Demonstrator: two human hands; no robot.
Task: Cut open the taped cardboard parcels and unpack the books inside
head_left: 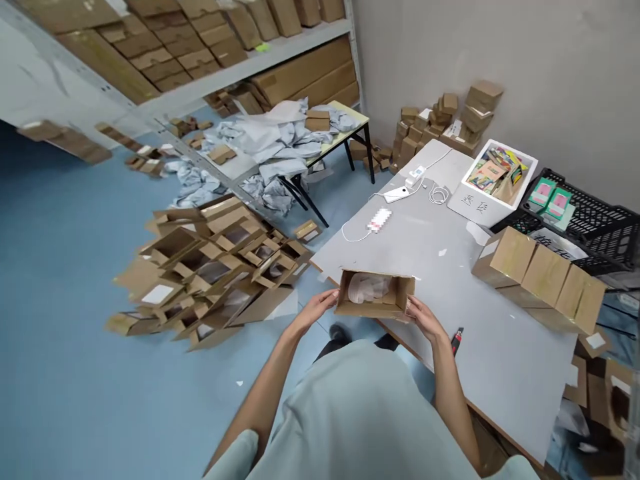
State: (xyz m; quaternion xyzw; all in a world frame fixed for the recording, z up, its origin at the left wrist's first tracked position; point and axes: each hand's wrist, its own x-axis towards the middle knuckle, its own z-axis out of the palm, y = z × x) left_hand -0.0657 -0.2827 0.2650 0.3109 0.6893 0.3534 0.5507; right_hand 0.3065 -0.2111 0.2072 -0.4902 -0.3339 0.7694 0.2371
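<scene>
Between my two hands is an open cardboard box [373, 309], held at the near left edge of the grey table. Crumpled translucent wrapping [369, 288] lies inside it, and I cannot make out whether anything is wrapped within. My left hand [319, 311] grips the box's left end, and my right hand [425, 318] grips its right end. The undersides of the fingers are partly hidden by the cardboard. Close to my right forearm, a red and black utility knife [457, 341] rests on the table.
The grey table [505, 360] carries closed cardboard boxes [543, 280], a white foam box [487, 212], a phone [397, 194] and cables. Open empty cartons [215, 273] are heaped on the floor to the left. Behind stand a paper-strewn side table [345, 133] and loaded shelves [300, 37].
</scene>
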